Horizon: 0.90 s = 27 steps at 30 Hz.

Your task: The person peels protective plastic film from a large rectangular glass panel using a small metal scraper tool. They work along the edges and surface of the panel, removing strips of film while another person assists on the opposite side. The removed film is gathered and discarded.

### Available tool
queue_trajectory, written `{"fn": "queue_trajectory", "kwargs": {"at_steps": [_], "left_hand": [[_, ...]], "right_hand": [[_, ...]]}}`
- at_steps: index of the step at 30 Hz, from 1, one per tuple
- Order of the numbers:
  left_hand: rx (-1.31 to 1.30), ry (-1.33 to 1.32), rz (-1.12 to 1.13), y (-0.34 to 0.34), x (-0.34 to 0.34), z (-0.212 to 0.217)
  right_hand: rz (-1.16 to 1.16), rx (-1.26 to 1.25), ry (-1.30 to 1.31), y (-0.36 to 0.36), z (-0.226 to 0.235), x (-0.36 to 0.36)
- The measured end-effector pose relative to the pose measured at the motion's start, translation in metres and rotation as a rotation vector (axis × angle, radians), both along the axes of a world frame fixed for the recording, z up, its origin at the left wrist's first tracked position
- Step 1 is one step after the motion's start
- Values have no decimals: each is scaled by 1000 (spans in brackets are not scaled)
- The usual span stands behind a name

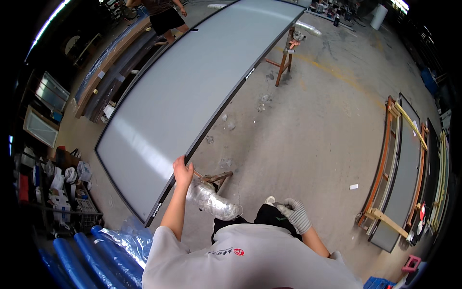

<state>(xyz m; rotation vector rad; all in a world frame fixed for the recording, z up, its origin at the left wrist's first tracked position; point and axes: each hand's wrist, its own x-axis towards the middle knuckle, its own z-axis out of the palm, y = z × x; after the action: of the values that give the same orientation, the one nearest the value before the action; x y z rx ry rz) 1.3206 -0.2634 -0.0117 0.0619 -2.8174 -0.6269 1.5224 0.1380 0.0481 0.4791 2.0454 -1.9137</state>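
A large grey panel (178, 82) with a dark frame lies flat, stretching from near my left side to the far top. My bare left hand (183, 172) is closed over the frame's near right edge, its fingers on top. Below that edge, a padded bar wrapped in clear film (214, 202) shows on a wooden trestle (221, 178). My right hand (296, 215), in a grey striped glove, hangs beside my dark shorts, away from the panel. Its fingers are curled; what they hold, if anything, I cannot make out.
Another trestle (284, 62) stands under the panel's far end. A person (166, 17) is at the far left, by stacked long boards (113, 67). Framed panels (406, 178) lean at right. Blue rolls (72, 262) and a loaded cart (62, 207) are at near left.
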Motion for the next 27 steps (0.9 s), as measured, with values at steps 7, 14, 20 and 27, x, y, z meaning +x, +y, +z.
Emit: {"fn": "queue_trajectory", "kwargs": {"at_steps": [7, 14, 20, 27], "left_hand": [[-47, 38, 117, 86, -69, 4], [218, 113, 231, 121, -138, -15], [732, 37, 105, 201, -262, -22], [638, -76, -115, 354, -445, -17]], "right_hand": [[-180, -8, 66, 99, -18, -52], [-116, -59, 96, 142, -26, -131], [-125, 47, 117, 194, 4, -252], [-244, 93, 93, 278, -11, -381]]}}
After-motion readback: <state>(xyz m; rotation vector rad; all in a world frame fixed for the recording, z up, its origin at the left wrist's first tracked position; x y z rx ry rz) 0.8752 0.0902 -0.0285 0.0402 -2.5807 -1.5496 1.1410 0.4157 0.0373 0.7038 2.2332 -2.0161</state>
